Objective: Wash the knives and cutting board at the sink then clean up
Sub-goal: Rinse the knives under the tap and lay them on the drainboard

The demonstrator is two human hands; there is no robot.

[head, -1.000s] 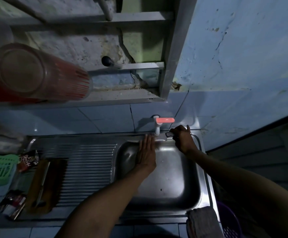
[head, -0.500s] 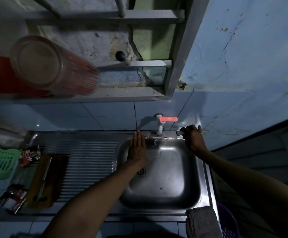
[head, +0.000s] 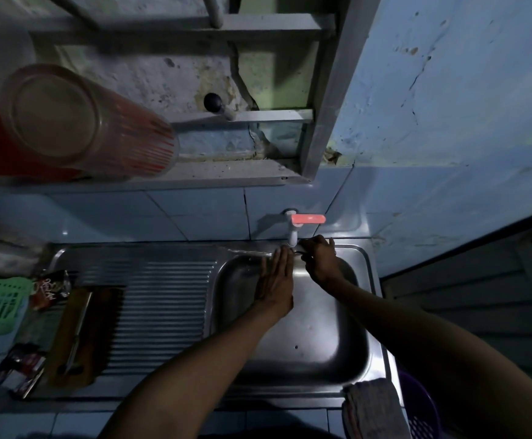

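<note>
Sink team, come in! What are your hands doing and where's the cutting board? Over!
Left hand flat over the basin, right hand gripping something thin under the tap. Cutting board on the drainboard, knife on it. Nothing blocking.

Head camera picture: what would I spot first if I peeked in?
Probably the two hands meeting under the tap with the pink handle at the back of the steel sink: the left hand flat, the right hand curled around something small and dark. Next, the big red-striped tumbler lying on the shelf, upper left.

Steel sink unit point(head: 169, 282): cutting board point(head: 77, 337) with knife point(head: 79, 331) on drainboard, cloth point(head: 372, 407) over front rim.
</note>
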